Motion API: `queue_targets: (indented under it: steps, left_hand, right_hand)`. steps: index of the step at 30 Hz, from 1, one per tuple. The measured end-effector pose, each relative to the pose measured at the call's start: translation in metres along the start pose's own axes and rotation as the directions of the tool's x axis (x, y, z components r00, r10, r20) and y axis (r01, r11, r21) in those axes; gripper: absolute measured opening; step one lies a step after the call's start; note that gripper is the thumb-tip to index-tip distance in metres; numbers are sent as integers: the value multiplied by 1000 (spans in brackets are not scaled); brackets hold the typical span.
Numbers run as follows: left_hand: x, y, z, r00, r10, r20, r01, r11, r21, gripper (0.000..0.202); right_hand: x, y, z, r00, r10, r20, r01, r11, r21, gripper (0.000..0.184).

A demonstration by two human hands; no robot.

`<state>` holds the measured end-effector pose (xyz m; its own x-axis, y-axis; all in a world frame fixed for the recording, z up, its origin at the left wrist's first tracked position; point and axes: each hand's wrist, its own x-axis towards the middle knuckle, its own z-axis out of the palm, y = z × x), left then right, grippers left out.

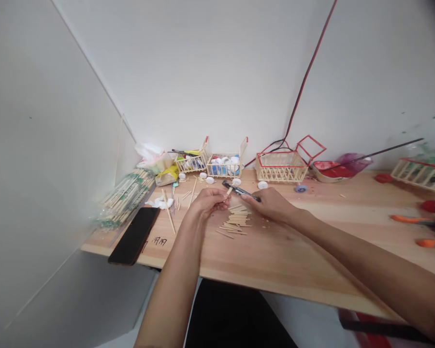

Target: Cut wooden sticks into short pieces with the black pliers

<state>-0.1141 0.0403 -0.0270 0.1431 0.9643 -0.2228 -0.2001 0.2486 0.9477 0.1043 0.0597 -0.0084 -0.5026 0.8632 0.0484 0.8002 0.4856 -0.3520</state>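
My left hand (210, 202) is closed, its fingertips pinching a short pale wooden stick (229, 191). A dark pliers-like tool (235, 189) is gripped in my right hand (268, 204), its head pointing left and lying at the upper end of the stick. The exact kind of tool is hard to make out. Just below both hands, a pile of short cut sticks (239, 218) lies on the wooden table (268, 261). Longer sticks, one of them a single long stick (168, 212), lie to the left of my left hand.
Along the wall stand stick-built carts: a small cart (192, 163), a cart of bottle caps (224, 166) and a red-trimmed cart (281, 166). Bundled sticks (126, 195) and a black phone (134, 236) lie left. A red-paint tub (333, 170) and orange-handled tools (408, 219) are right.
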Motion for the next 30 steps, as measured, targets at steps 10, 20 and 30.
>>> queue_targets:
  steps: [10, 20, 30]
  left_hand:
    - [1, -3, -2, 1000, 13, 10, -13, 1000, 6, 21]
    - [1, -1, -2, 999, -44, -21, 45, 999, 18, 13]
    - [2, -2, -2, 998, -57, -32, 57, 998, -2, 12]
  right_hand:
    - [3, -4, 0, 995, 89, 35, -82, 983, -167, 86]
    - [11, -1, 2, 996, 71, 51, -63, 987, -150, 88]
    - [12, -2, 4, 997, 71, 36, -64, 982, -176, 93]
